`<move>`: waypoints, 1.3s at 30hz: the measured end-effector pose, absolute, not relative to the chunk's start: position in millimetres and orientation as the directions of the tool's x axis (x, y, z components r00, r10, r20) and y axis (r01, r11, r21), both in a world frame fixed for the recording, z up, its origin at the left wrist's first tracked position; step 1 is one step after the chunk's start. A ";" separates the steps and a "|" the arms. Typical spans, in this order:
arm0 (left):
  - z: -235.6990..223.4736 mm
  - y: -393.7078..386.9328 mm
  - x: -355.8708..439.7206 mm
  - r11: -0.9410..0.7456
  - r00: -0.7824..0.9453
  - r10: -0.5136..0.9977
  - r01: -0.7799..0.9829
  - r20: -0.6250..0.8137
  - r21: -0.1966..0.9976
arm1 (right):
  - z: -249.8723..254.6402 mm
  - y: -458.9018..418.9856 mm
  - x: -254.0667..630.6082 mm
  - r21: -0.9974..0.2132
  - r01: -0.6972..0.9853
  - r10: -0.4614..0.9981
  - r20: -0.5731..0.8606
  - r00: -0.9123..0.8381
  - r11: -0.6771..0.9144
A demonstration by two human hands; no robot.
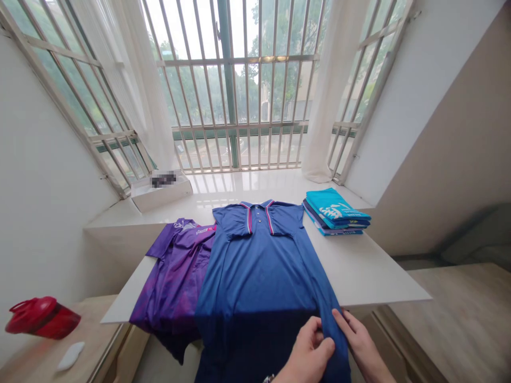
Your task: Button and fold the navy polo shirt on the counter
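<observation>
A dark blue polo shirt [263, 271] lies spread out, its striped collar toward the window and both sleeves folded inward over the front. Its lower part hangs over the near edge of the white board. My left hand [309, 351] is closed on the shirt near its right side, fingers curled and thumb against the fabric. At that same side edge, my right hand [361, 338] pinches the cloth, one finger lying on top; its thumb is hidden. Partly under the polo's left side is a purple jersey [175, 282], also draping off the board.
A stack of folded shirts [337, 210], turquoise on top, sits at the board's [371, 271] right. A white box [162, 189] stands on the windowsill [223, 186] by the barred window. At lower left, a red shaker bottle [42, 317] and a white object [71, 356] rest on a wooden surface.
</observation>
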State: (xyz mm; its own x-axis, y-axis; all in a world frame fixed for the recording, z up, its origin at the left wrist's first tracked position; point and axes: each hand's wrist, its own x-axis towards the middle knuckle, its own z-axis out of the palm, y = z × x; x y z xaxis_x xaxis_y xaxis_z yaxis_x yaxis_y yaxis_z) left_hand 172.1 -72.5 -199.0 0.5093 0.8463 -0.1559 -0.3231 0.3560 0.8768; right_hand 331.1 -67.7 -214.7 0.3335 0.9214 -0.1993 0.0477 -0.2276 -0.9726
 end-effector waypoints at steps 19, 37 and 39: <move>-173.8 -63.7 186.8 0.153 0.274 0.952 -0.051 -0.134 0.987 | -205.9 -71.3 325.9 -0.977 0.077 0.899 -0.151 0.411 -0.200; -178.1 -61.0 192.4 0.058 0.106 0.991 0.206 -0.081 0.977 | -216.4 -72.7 329.6 -0.951 0.193 0.818 -0.092 0.568 -0.241; -184.2 -61.8 192.9 0.056 0.095 0.993 0.201 -0.076 0.978 | -217.7 -72.2 329.2 -0.947 0.218 0.813 -0.068 0.578 -0.234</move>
